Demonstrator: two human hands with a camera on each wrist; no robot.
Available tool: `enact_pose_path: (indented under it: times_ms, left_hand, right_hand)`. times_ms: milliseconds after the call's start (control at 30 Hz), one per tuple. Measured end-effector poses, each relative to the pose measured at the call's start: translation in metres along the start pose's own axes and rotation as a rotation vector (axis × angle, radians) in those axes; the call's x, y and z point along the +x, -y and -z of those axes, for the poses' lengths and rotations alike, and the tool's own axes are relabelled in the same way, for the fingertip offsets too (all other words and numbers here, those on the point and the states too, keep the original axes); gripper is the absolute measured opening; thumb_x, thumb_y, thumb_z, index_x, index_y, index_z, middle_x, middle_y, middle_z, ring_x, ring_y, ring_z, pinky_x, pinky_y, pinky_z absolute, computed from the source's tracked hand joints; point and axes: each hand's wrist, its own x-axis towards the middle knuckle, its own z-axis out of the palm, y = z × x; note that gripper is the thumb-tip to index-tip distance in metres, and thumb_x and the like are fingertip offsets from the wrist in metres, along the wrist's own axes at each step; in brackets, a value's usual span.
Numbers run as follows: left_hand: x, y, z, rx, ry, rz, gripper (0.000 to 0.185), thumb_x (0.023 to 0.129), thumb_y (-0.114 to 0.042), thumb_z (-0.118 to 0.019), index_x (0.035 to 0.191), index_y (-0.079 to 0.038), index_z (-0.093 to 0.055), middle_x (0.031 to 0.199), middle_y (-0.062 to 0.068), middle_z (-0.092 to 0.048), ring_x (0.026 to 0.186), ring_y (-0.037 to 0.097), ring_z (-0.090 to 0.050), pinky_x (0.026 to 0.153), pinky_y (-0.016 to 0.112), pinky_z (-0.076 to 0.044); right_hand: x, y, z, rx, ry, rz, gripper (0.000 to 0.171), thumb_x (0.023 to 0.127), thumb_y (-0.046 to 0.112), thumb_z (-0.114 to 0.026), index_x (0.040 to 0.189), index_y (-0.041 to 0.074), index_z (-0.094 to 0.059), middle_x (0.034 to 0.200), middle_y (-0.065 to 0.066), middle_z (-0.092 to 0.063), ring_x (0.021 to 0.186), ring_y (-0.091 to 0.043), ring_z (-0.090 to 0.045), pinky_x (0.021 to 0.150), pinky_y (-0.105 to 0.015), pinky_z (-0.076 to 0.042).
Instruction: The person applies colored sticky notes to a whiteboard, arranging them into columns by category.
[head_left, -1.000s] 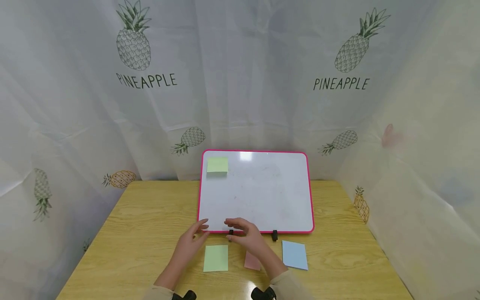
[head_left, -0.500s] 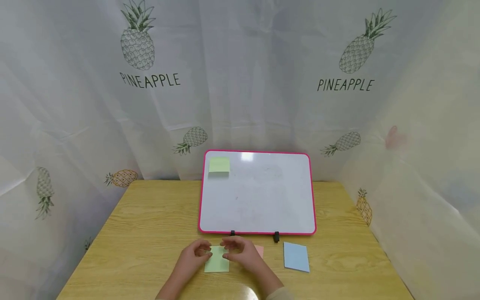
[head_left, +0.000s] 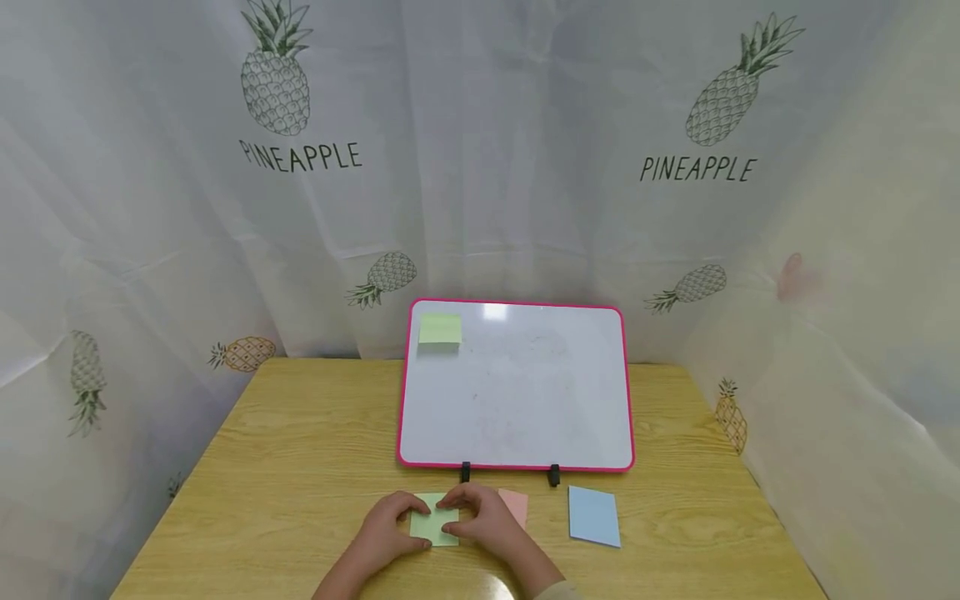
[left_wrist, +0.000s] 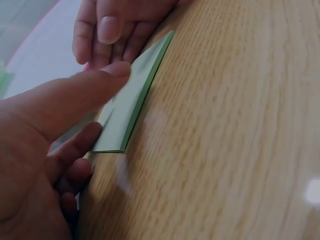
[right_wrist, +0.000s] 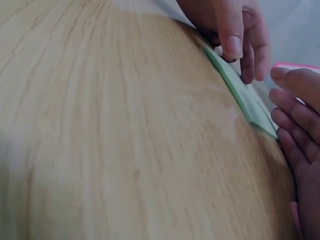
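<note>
Fingers (head_left: pixel 457 500) of both hands now close on the green sticky-note pad (head_left: pixel 435 521).
Left hand (head_left: pixel 386 532) and right hand (head_left: pixel 491 521) have dropped from the pink-framed whiteboard (head_left: pixel 517 387), pinching its edges on the wooden desk (head_left: pixel 300 467).

Both hands were brought close together, nearly fingertip to fingertip. The left hand (head_left: pixel 387 527) was held palm down with thumb stretched toward the right, other fingers curled under. The right hand (head_left: pixel 486 518) was kept low, its fingers (right_wrist: pixel 295 117) loosely bent.

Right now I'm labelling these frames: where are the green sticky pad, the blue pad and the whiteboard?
green sticky pad (head_left: pixel 432 525), head view, bare middle.
blue pad (head_left: pixel 594 516), head view, centre.
whiteboard (head_left: pixel 525 392), head view, bare white face.
</note>
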Motion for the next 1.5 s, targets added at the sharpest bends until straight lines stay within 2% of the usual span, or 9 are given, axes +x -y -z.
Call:
enact_pose_path:
  times_ms: [167,267,400,567,767,933,1133,1267,1500]
  left_hand:
    - [-0.002,-0.001,0.001,0.059,0.02,-0.077,0.042,0.065,-0.03,-0.09,0.099,-0.025,-0.066,0.104,-0.012,-0.06,0.101,0.019,-0.053,0.087,0.04,-0.042]
    - [-0.003,-0.002,0.002,0.075,0.028,-0.085,0.042,0.066,-0.027,-0.089,0.1,-0.025,-0.066,0.105,-0.012,-0.059,0.102,0.021,-0.053,0.089,0.043,-0.042]
    - [-0.003,-0.004,0.003,0.082,0.04,-0.071,0.042,0.066,-0.026,-0.089,0.101,-0.025,-0.065,0.106,-0.011,-0.059,0.106,0.025,-0.053,0.091,0.049,-0.04]
    - [-0.003,-0.004,0.005,0.086,0.064,-0.067,0.042,0.068,-0.026,-0.088,0.102,-0.025,-0.065,0.109,-0.009,-0.058,0.107,0.027,-0.051,0.092,0.05,-0.039]
    - [-0.003,-0.003,0.01,0.017,0.113,-0.036,0.037,0.075,-0.026,-0.084,0.107,-0.024,-0.064,0.113,-0.008,-0.057,0.111,0.029,-0.048,0.094,0.055,-0.035]
    - [-0.004,-0.002,0.012,-0.025,0.148,-0.01,0.044,0.072,-0.028,-0.085,0.11,-0.026,-0.062,0.116,-0.01,-0.056,0.115,0.028,-0.046,0.097,0.056,-0.033]
    - [-0.004,0.0,0.012,-0.002,0.142,-0.018,0.044,0.072,-0.026,-0.085,0.11,-0.028,-0.062,0.116,-0.012,-0.055,0.115,0.025,-0.047,0.097,0.054,-0.035]
    - [-0.004,0.0,0.013,-0.02,0.139,-0.035,0.042,0.075,-0.027,-0.084,0.111,-0.026,-0.062,0.116,-0.011,-0.056,0.112,0.023,-0.048,0.096,0.048,-0.038]
    - [-0.005,0.004,0.014,-0.123,0.151,-0.024,0.035,0.082,-0.024,-0.079,0.113,-0.022,-0.062,0.113,-0.007,-0.056,0.099,0.014,-0.047,0.086,0.031,-0.042]
  right_hand:
    - [-0.003,0.0,0.001,-0.097,-0.002,0.005,0.03,0.078,0.013,-0.082,0.105,0.014,-0.069,0.105,0.005,-0.069,0.103,-0.011,-0.063,0.09,-0.029,-0.048]
    - [-0.003,0.0,0.001,-0.149,0.006,0.018,0.032,0.077,0.017,-0.084,0.105,0.017,-0.069,0.105,0.009,-0.068,0.102,-0.008,-0.062,0.09,-0.028,-0.048]
    - [-0.001,-0.001,0.0,-0.182,0.02,0.048,0.033,0.077,0.02,-0.084,0.106,0.018,-0.069,0.106,0.01,-0.067,0.103,-0.007,-0.061,0.091,-0.029,-0.048]
    - [-0.001,-0.001,0.0,-0.189,0.029,0.06,0.035,0.076,0.021,-0.085,0.107,0.018,-0.069,0.106,0.011,-0.067,0.102,-0.007,-0.061,0.091,-0.029,-0.048]
    - [0.0,0.001,0.001,-0.207,0.038,0.069,0.036,0.075,0.023,-0.085,0.107,0.018,-0.069,0.106,0.011,-0.066,0.103,-0.008,-0.06,0.092,-0.029,-0.048]
    - [0.0,0.002,0.001,-0.223,0.048,0.07,0.038,0.073,0.023,-0.087,0.106,0.019,-0.069,0.106,0.012,-0.065,0.103,-0.007,-0.059,0.092,-0.029,-0.047]
    - [-0.001,0.0,0.001,-0.22,0.052,0.075,0.039,0.072,0.025,-0.088,0.106,0.02,-0.069,0.107,0.012,-0.064,0.101,-0.007,-0.058,0.089,-0.028,-0.047]
    - [-0.001,0.0,0.001,-0.218,0.05,0.072,0.04,0.071,0.024,-0.088,0.106,0.019,-0.069,0.108,0.01,-0.065,0.101,-0.008,-0.058,0.089,-0.029,-0.047]
    - [-0.004,0.021,0.0,-0.232,0.043,0.092,0.037,0.07,0.011,-0.088,0.102,0.009,-0.069,0.105,-0.001,-0.066,0.1,-0.014,-0.059,0.09,-0.03,-0.047]
